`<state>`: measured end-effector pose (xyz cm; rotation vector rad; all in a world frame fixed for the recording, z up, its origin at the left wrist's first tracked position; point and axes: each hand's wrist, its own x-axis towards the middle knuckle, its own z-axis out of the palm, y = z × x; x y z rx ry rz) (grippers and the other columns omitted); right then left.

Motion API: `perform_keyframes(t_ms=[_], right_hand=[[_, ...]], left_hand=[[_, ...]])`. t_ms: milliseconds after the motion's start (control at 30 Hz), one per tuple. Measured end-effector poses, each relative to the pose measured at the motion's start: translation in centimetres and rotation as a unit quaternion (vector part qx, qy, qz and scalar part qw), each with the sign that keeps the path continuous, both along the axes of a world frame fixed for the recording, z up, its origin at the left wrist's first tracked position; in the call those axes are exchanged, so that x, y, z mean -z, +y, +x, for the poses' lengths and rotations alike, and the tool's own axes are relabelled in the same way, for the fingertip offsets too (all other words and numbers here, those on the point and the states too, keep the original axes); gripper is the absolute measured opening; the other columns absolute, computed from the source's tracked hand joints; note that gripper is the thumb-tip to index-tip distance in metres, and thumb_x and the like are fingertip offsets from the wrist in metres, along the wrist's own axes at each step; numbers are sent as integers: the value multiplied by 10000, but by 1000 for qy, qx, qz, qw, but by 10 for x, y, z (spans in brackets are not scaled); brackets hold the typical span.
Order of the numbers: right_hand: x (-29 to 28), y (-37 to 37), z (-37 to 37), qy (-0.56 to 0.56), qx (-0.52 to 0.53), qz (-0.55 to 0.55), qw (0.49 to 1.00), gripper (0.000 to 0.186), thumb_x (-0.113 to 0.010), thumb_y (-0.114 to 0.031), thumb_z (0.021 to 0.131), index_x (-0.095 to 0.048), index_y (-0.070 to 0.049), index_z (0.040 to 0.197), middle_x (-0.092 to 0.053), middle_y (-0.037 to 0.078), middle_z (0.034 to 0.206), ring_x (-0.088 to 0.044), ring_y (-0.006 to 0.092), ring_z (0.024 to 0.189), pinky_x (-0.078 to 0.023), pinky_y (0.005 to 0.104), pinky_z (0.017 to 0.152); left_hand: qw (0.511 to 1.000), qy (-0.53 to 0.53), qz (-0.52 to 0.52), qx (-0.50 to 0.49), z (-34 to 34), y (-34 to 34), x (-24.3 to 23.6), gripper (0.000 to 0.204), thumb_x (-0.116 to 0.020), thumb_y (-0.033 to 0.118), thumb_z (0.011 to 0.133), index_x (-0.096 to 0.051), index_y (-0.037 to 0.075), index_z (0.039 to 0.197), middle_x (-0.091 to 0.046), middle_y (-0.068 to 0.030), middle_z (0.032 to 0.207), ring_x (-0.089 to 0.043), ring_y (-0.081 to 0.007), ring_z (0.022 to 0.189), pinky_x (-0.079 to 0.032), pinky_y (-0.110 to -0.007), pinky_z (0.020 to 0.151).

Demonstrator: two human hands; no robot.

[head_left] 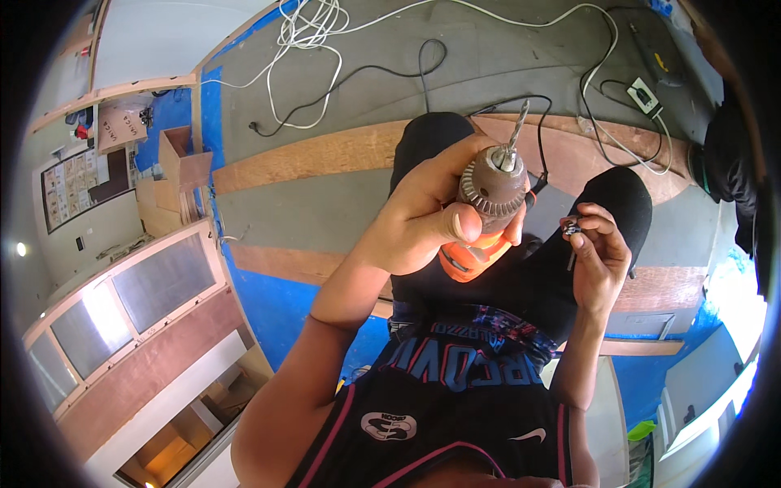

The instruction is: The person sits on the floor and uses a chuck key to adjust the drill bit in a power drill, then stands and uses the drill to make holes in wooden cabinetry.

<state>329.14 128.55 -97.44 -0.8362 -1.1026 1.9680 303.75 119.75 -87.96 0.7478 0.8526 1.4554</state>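
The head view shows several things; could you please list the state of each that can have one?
Orange drill, held in the left hand, chuck end toward the picture's top
Drill bit, fitted in the chuck
Small metal piece, pinched in the right hand, apart from the drill
White cord, partly tangled on the floor
Black cord's end, loose
Socket block, lying on the floor, cord attached

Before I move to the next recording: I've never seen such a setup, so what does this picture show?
No robot here: these are a person's bare hands, seen from above through a wide fisheye camera worn on the head, so straight edges bend. The left hand holds an orange-bodied drill, its bit pointing toward the picture's top. The right hand pinches a small metal piece, perhaps a chuck key. Farther off, a tangled white cable lies on a grey surface with wooden strips.
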Motion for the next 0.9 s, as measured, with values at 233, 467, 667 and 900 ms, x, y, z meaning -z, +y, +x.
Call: perform_keyframes(t_ms=[233,467,667,900], right_hand=[[0,2,-6,27,-17,-23,999,246,-678,154,869,-624,76,1096,-583,175,1280,-707,257,1048,-589,352,914],[0,2,-13,21,-1,-25,999,368,-659,184,853,-576,69,1192,-566,202,1351,-710,223,1050,-590,337,914],[-1,0,-17,-31,19,-68,997,367,-662,144,876,-560,57,1218,-624,185,1261,-715,231,1029,-591,346,919],[-4,-7,-29,-49,4,-119,992,250,-621,83,947,-526,-2,1162,-642,113,1016,-733,267,953,-618,369,872]], left_hand=[[999,21,-21,-34,3,2,-5,667,-684,466,966,-479,-46,1340,-657,-127,1002,-657,-190,865,-529,-332,794],[999,-37,-32,-18,1,9,-7,639,-599,474,1016,-453,-7,1410,-659,-118,990,-664,-200,874,-530,-337,802],[995,-64,-56,-48,2,8,-7,562,-546,445,1053,-467,-1,1386,-667,-113,953,-667,-198,860,-532,-335,793],[995,-46,-85,-41,-4,9,-1,470,-518,471,1062,-539,14,1167,-673,-99,910,-662,-184,827,-538,-329,770]])
